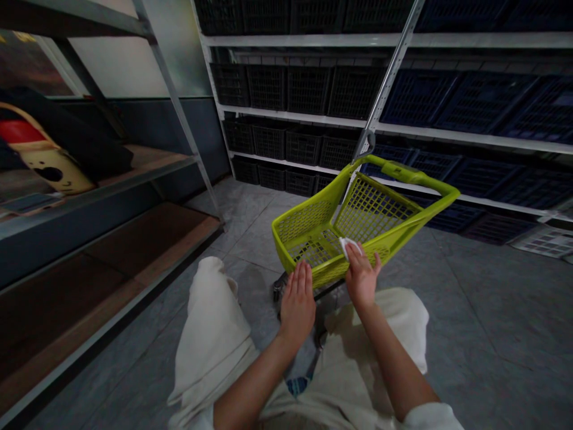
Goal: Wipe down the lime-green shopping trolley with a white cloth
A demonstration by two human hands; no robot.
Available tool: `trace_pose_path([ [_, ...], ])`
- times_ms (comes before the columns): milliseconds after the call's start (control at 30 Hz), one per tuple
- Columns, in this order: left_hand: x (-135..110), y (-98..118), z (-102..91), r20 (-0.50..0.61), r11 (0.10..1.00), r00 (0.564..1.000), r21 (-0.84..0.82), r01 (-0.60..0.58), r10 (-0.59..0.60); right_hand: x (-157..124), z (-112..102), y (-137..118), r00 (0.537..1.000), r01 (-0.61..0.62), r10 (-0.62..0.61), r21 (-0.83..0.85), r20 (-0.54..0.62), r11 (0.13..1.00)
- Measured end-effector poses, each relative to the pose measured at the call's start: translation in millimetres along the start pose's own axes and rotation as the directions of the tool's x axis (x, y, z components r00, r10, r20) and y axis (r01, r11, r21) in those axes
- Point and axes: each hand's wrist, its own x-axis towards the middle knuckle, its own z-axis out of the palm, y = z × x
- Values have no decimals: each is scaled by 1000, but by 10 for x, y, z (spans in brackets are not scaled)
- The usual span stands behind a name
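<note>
A lime-green shopping cart (304, 221) with lattice walls stands on the floor in front of my knees, its handle toward the upper right. My left hand (298, 304) lies with straight fingers against the near corner of the basket and holds nothing. Between the fingers of my right hand (362, 279) is a white cloth (350, 246), pressed at the top rim of the cart's near side. Part of the cloth is hidden beneath those fingers, so I cannot tell whether it is fabric or paper.
Racks with black crates (308, 89) and blue crates (483, 101) line the back. At left, a metal-framed shelf (179, 173) carries a yellow bottle with a red top (51, 161), a phone-like flat object (31, 203) and dark fabric (89, 137). Grey floor tiles (487, 298) extend to the right.
</note>
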Motion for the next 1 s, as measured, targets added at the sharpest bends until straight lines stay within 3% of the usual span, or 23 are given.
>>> trace_pose_path([
  [100,13,17,-3,-5,1000,1000,-1,1,-1,-205,13,-483,987,133,-142,119,75,984],
  [200,21,-3,-13,7,1000,1000,6,-11,11,-316,-20,-714,960,217,-246,200,133,955],
  [267,22,-21,-20,14,1000,1000,8,-11,11,-290,-56,-650,943,261,-296,215,151,941],
  [367,14,-38,-27,15,1000,1000,0,-8,8,-142,-91,-319,935,298,-325,182,143,937],
  [533,-8,-35,-11,15,1000,1000,-8,-13,13,73,-51,165,987,155,-156,45,29,987],
  [667,-4,-1,5,9,1000,1000,-14,-1,1,-23,-3,-69,999,53,-53,49,5,997],
  [833,19,-4,-16,18,1000,1000,-9,-19,20,-268,-13,-637,968,199,-224,196,115,960],
  [900,20,-33,-31,20,1000,999,-12,-26,26,-275,-37,-657,947,255,-287,204,146,945],
  [1000,8,-82,-43,17,999,999,-27,-30,31,-169,-70,-377,922,322,-353,187,162,928],
])
